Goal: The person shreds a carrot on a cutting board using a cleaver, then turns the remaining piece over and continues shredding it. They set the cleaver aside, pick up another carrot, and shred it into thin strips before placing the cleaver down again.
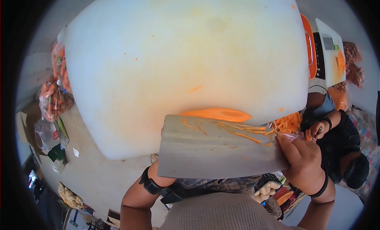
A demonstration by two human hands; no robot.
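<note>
My right hand is closed at the handle end of a wide cleaver. The blade is held flat toward me, level across the board's near edge, with thin orange carrot shreds stuck along its upper part. Just behind its top edge, a cut carrot piece lies on the large white cutting board. My left forearm with a black watch reaches up behind the blade. The blade hides the fingers of my left hand, so I cannot see what they touch.
Small carrot scraps dot the board. Bags of carrots stand at left. Shredded carrot and an orange tub are at right. A co-worker in dark clothes works there near another white board.
</note>
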